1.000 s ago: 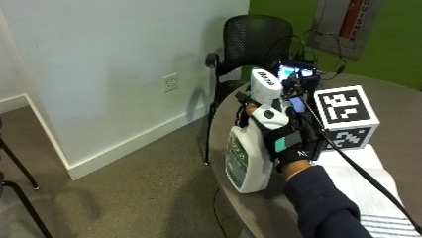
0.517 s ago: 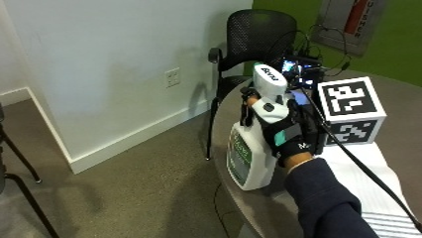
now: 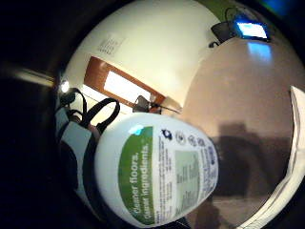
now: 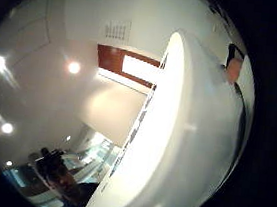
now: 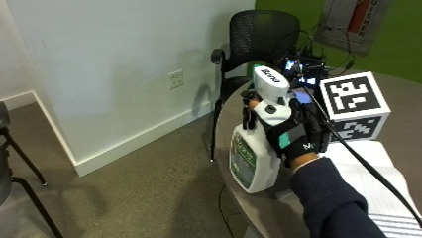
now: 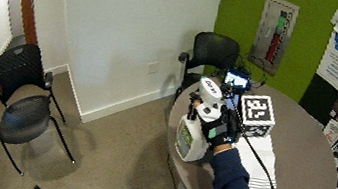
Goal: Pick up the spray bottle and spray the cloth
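The gloved right hand (image 5: pixel 285 133) grips the spray bottle (image 5: pixel 254 153) at the round table's (image 6: pixel 307 160) edge, with open floor on the wall side of it. Close behind the hand a clutter of electronics (image 5: pixel 304 74) blocks the way along the table. The striped cloth (image 5: pixel 376 183) lies flat just beside the bottle, with nothing standing on it. A black chair (image 5: pixel 254 34) stands beyond the table edge

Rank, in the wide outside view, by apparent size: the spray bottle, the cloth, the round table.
1. round table
2. cloth
3. spray bottle, gripped by the right hand; close to the cloth, so unsure.
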